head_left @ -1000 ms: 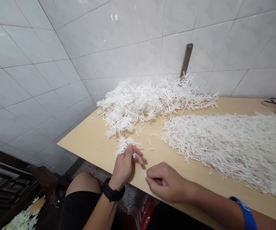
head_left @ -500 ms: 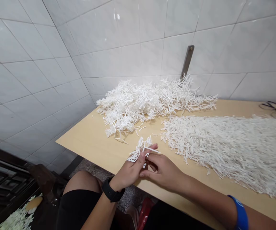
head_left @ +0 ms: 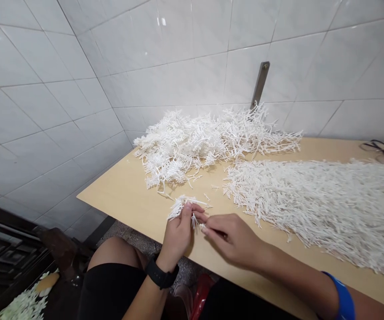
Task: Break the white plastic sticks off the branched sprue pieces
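My left hand (head_left: 178,233), with a black watch on its wrist, is closed on a small white branched plastic sprig (head_left: 182,205) just above the near edge of the wooden table (head_left: 125,195). My right hand (head_left: 232,240), a blue band on that wrist, pinches a small white piece at the sprig's lower end, fingertips touching the left hand's. A tangled heap of white branched sprigs (head_left: 192,144) lies behind the hands. To the right spreads a wide pile of straight white plastic stems (head_left: 318,200).
White tiled walls meet at the table's far left corner, with a metal bracket (head_left: 260,84) on the back wall. Glasses (head_left: 383,149) lie at the far right. Pale pieces (head_left: 25,304) are heaped on the floor at lower left, beside my knee.
The hands came together on the sprig, lifted it slightly, and now hold it lower and further left, near the table edge, with the right fingers pinching at its end.
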`<state>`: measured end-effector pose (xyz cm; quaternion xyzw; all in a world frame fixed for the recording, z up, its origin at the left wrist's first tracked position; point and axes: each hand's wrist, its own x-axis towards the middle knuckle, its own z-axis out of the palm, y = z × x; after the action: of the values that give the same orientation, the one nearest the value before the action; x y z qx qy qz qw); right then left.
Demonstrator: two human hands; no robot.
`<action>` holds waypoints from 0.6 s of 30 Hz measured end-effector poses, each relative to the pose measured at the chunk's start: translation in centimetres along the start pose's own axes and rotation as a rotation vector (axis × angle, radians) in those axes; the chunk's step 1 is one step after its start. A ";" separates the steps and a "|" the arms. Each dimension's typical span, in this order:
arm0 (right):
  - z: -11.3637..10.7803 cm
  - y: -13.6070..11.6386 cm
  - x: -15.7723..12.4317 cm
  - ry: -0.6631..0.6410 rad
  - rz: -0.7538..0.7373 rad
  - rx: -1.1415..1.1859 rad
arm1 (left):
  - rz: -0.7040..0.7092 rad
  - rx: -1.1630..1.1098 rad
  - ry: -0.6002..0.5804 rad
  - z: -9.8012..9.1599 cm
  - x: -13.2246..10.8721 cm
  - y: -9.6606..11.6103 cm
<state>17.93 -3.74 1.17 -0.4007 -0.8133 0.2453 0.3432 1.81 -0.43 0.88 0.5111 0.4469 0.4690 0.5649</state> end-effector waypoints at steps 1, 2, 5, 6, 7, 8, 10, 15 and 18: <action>-0.2 0.4 0.1 0.018 0.025 -0.051 | 0.000 0.003 -0.028 0.0 0.0 0.1; -0.3 0.9 0.3 0.030 0.050 -0.100 | 0.001 -0.009 -0.041 0.0 0.0 0.1; -0.5 1.7 0.5 0.058 0.110 -0.207 | 0.017 -0.036 -0.024 -0.3 0.1 0.0; -0.6 1.8 0.5 0.069 0.123 -0.228 | 0.019 -0.035 -0.022 -0.4 0.1 -0.1; -0.6 1.8 0.4 0.077 0.134 -0.244 | 0.019 -0.037 -0.023 -0.5 0.2 -0.2; -0.6 1.7 0.4 0.083 0.142 -0.255 | 0.017 -0.041 -0.026 -0.6 0.2 -0.2; -0.7 1.4 0.2 0.075 0.146 -0.262 | 0.011 -0.050 -0.035 -0.7 0.3 -0.4; -1.0 1.2 0.1 0.100 0.146 -0.250 | 0.016 -0.089 -0.003 -0.8 0.4 -0.7; -1.2 1.6 0.2 0.128 0.124 -0.240 | 0.030 -0.129 0.023 -0.8 0.6 -1.0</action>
<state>19.51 -2.53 0.94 -0.5031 -0.7870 0.1409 0.3282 1.14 0.23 -0.24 0.4747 0.4145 0.5110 0.5846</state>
